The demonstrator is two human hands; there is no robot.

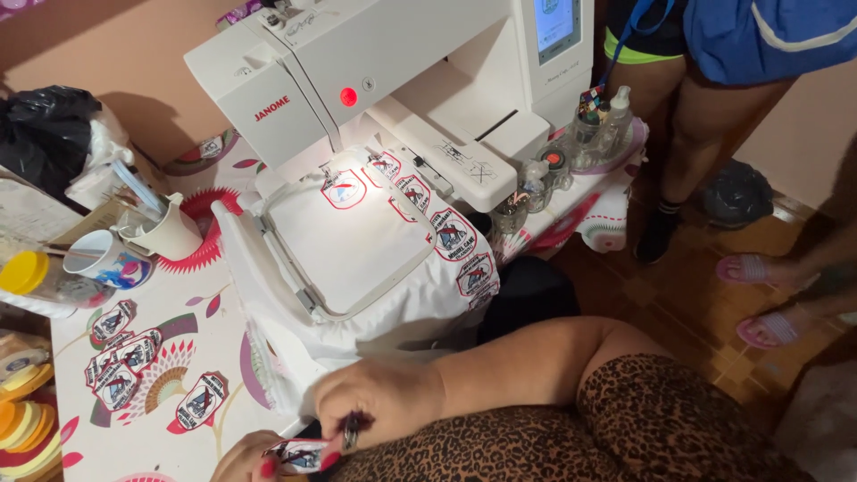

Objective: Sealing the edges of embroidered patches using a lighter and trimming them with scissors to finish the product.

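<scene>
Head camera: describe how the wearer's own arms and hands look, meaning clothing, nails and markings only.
The right hand is bare, with no glove, and its forearm is uncovered up to the elbow. Next to that arm lies leopard-print fabric, brown with dark spots; whether it is a sleeve or a garment over the lap cannot be told. The left hand, at the bottom edge, has red-painted fingernails. No watch or bracelet shows.

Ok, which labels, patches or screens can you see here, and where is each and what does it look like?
Screen: top right of sewing machine, small, pale blue.
Loose patches: table, lower left, shield-shaped, white with red edges.
Stitched patches: white cloth right of hoop.
Patch in hand: bottom edge, with small scissors.
</scene>
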